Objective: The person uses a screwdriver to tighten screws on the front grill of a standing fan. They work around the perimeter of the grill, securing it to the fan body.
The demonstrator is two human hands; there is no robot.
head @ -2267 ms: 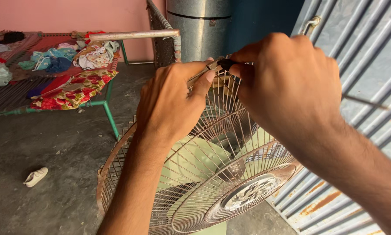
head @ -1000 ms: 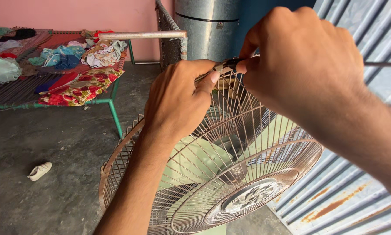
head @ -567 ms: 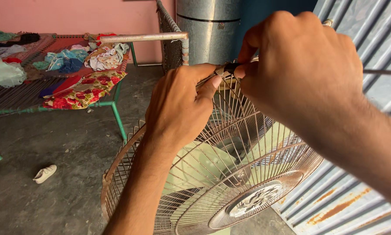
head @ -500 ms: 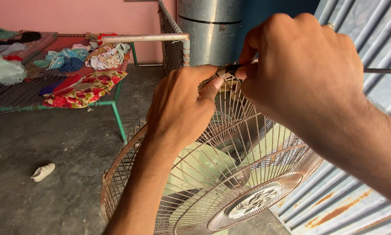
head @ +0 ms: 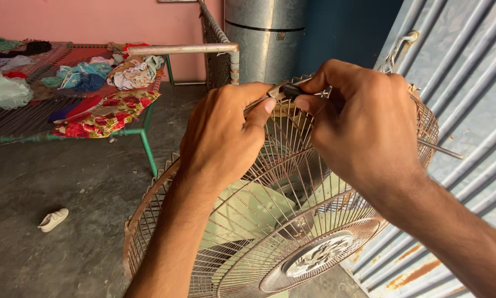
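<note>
Left hand (head: pixel 223 138) grips the fan guard (head: pixel 292 221) rim at twelve o'clock; right hand (head: pixel 364 127) pinches a small dark tool (head: pixel 288 91) there; the thin, springy wires are probably best held at the stiffer rim.

Soft, even daylight fills the scene with only faint shadows on the floor (head: pixel 66 176), no glare, sharp focus throughout, and slight wide-angle stretching at the edges.

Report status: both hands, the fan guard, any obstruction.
Left hand and right hand pinching a small dark clip at the rim of the wire fan guard. Nothing obstructing.
</note>
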